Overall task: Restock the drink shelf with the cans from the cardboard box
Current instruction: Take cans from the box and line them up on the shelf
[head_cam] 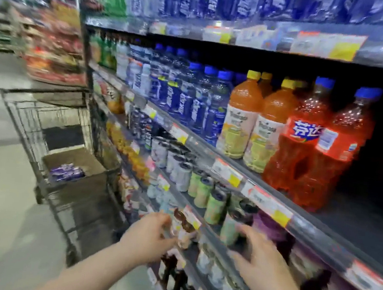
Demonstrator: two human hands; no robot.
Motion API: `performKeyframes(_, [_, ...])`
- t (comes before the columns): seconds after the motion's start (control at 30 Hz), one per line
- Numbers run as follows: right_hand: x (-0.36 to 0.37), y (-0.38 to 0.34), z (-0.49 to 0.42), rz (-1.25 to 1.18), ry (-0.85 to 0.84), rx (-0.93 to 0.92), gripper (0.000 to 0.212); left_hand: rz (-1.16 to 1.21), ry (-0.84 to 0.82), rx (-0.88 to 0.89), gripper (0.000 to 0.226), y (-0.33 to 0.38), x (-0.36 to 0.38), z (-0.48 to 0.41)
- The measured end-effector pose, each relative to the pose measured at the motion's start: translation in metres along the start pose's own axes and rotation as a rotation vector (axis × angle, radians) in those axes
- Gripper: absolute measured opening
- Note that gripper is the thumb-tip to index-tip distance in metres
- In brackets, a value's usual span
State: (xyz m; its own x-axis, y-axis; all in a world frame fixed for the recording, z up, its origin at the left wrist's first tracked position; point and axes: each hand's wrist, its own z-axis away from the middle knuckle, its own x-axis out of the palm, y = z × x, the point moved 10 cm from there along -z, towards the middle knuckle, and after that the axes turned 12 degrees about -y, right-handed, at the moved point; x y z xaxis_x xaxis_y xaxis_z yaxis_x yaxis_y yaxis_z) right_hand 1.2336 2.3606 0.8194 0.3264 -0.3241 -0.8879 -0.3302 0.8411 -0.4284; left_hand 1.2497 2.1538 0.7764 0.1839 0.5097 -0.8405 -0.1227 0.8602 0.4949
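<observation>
Farther left, the cardboard box (pixel 86 181) in the cart (pixel 27 123) holds purple cans (pixel 66 172). The left hand (pixel 149 235) and right hand (pixel 262 267) reach the near shelf cans (pixel 214 207). It is too blurred to tell whether either grips.

- The 2 soda bottles (pixel 310 144) are orange-red, with blue caps and a red label bearing white characters.
- The juice bottles (pixel 242 117) are orange, with yellow caps and pale pink-and-yellow labels.
- The water bottles (pixel 191 97) have blue caps and dark blue labels.
- The cans (pixel 214 207) by my right hand (pixel 264 270) are pale green with dark tops.
- The cardboard box (pixel 86 183) is brown, with purple packs (pixel 66 172) inside.
- The price tags (pixel 228 173) are white and orange with yellow patches.
</observation>
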Motion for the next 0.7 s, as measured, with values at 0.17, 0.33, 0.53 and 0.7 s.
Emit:
performKeyframes(0.17, [0.091, -0.096, -0.076, 0.053, -0.189, -0.030, 0.059, 0.027, 0.030, -0.190, 0.059, -0.151, -0.035, 0.033])
performKeyframes(0.33, [0.177, -0.206, -0.136, 0.064, -0.319, -0.083, 0.056, 0.103, 0.068, -0.357, 0.059, -0.301, -0.075, 0.072])
performKeyframes(0.53, [0.242, -0.297, -0.186, 0.103, -0.404, -0.150, 0.059, 0.103, 0.088, -0.477, 0.042, -0.412, -0.118, 0.102])
performKeyframes(0.7, [0.265, -0.353, -0.241, 0.139, -0.418, -0.184, 0.057, 0.068, 0.114, -0.503, 0.045, -0.475, -0.143, 0.088])
